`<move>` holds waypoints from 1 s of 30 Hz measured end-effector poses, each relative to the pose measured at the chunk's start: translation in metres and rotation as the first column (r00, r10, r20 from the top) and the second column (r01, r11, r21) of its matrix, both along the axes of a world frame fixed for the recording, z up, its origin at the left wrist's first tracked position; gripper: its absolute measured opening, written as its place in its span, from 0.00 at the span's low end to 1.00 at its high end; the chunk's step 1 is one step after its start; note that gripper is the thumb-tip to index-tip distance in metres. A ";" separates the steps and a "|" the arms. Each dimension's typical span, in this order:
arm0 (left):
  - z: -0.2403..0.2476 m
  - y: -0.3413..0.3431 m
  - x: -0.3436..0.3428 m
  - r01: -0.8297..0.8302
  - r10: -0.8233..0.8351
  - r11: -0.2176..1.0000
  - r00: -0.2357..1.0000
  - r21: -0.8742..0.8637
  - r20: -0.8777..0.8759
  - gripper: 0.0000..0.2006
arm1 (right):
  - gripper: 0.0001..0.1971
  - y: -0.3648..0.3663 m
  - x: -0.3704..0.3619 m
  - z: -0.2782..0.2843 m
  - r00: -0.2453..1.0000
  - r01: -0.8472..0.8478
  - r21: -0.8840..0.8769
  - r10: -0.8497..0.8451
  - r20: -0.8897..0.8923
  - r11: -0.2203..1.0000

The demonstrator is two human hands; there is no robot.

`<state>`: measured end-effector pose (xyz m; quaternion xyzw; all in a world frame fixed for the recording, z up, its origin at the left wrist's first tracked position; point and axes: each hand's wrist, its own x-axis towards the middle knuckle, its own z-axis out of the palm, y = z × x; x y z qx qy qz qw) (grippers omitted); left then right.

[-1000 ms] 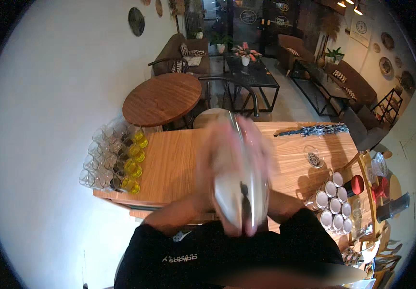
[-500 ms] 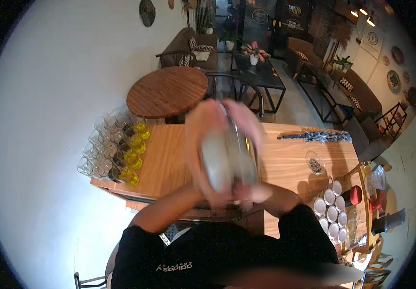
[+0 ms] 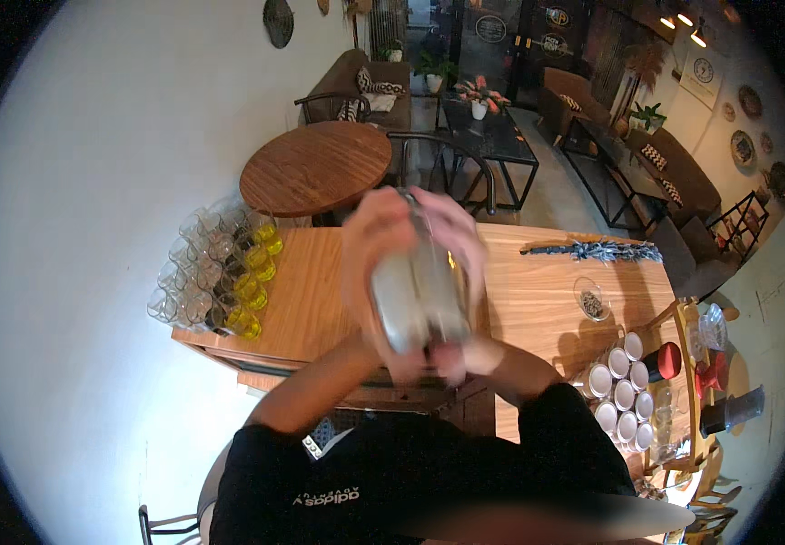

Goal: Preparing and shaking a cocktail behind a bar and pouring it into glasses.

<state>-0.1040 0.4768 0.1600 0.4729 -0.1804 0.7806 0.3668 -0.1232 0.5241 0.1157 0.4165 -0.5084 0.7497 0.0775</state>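
Observation:
Over the middle of the wooden counter (image 3: 306, 282), I hold a silver metal shaker (image 3: 401, 304) between both hands. Motion blur smears it, so its outline and lid are unclear. Along the left side of the metal, my left hand (image 3: 370, 241) is wrapped round it, fingers reaching toward its far end. My right hand (image 3: 460, 236) grips the opposite side in the same way. To the left stand rows of clear glasses (image 3: 194, 263); the nearest column to me on the right holds yellow liquid, as in this yellow-filled glass (image 3: 251, 292).
At the right are several white-topped cups (image 3: 624, 395), a black container with a red top (image 3: 669, 361) and a wooden rack (image 3: 687, 363). A small clear dish (image 3: 592, 304) and a grey-blue feathery bundle (image 3: 597, 252) lie farther back. Beyond the counter stands a round table (image 3: 315, 163).
Both hands and the shaker have shifted slightly to the left, still blurred by motion. My grip looks unchanged, and the things on the counter stay in place.

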 end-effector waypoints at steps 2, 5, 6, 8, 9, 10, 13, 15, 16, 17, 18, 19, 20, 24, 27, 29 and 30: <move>0.003 -0.005 0.006 0.020 -0.022 0.999 0.999 -0.046 -0.037 0.36 | 0.49 -0.010 -0.003 -0.004 0.996 0.030 -0.045 -0.034 -0.084 0.999; -0.047 0.015 0.018 0.042 -0.102 0.960 0.973 0.278 0.205 0.37 | 0.48 -0.016 -0.007 -0.001 0.968 0.129 -0.125 -0.153 -0.201 0.984; -0.049 0.017 0.022 0.025 -0.089 0.959 0.972 0.284 0.216 0.37 | 0.48 -0.020 -0.007 -0.001 0.961 0.137 -0.142 -0.166 -0.221 0.980; -0.037 0.017 0.003 -0.067 -0.191 0.860 0.876 0.506 0.442 0.33 | 0.48 -0.021 -0.014 -0.002 0.931 0.177 -0.192 -0.228 -0.284 0.965; -0.032 0.016 -0.004 -0.131 -0.258 0.795 0.810 0.592 0.526 0.33 | 0.51 -0.019 -0.019 -0.007 0.801 0.225 -0.253 -0.327 -0.501 0.941; -0.042 0.005 0.008 0.039 -0.168 0.947 0.906 0.319 0.389 0.31 | 0.51 -0.019 -0.024 -0.007 0.796 0.224 -0.257 -0.329 -0.508 0.940; -0.045 0.006 0.008 0.015 -0.117 0.950 0.944 0.313 0.310 0.31 | 0.52 -0.016 -0.021 -0.006 0.832 0.233 -0.222 -0.312 -0.459 0.947; -0.040 0.000 -0.005 -0.010 -0.057 0.953 0.976 0.303 0.212 0.31 | 0.53 -0.019 -0.026 -0.001 0.848 0.232 -0.206 -0.301 -0.436 0.951; -0.042 0.001 -0.006 -0.023 -0.026 0.954 0.987 0.299 0.159 0.31 | 0.53 -0.020 -0.028 0.003 0.855 0.230 -0.200 -0.296 -0.426 0.952; -0.049 0.005 0.002 -0.035 0.005 0.955 0.995 0.295 0.103 0.31 | 0.53 -0.022 -0.031 0.007 0.860 0.228 -0.195 -0.291 -0.418 0.954; -0.053 0.005 0.002 -0.059 0.049 0.955 0.998 0.291 0.043 0.31 | 0.53 -0.030 -0.035 0.011 0.868 0.212 -0.191 -0.275 -0.413 0.958; -0.055 -0.002 -0.002 -0.068 0.062 0.954 0.998 0.291 0.030 0.31 | 0.54 -0.038 -0.040 0.015 0.876 0.196 -0.187 -0.258 -0.408 0.963; -0.050 -0.003 -0.009 -0.124 0.121 0.954 0.992 0.273 0.029 0.30 | 0.54 -0.029 -0.037 0.018 0.877 0.223 -0.173 -0.275 -0.395 0.959; -0.062 -0.006 -0.001 -0.444 0.458 0.876 0.888 0.188 -0.034 0.28 | 0.56 -0.038 -0.051 0.012 0.735 0.197 -0.354 -0.376 -0.564 0.914; -0.059 -0.030 -0.007 -0.670 0.684 0.728 0.724 0.146 -0.089 0.26 | 0.56 -0.023 -0.018 0.023 0.800 0.245 -0.273 -0.353 -0.486 0.930; -0.055 -0.027 -0.013 -0.822 0.828 0.559 0.548 0.109 -0.116 0.25 | 0.55 -0.011 0.011 0.022 0.861 0.235 -0.210 -0.303 -0.408 0.949; -0.055 -0.033 -0.017 -0.889 0.892 0.444 0.426 0.109 -0.153 0.24 | 0.55 -0.021 0.008 0.028 0.885 0.200 -0.192 -0.262 -0.386 0.961</move>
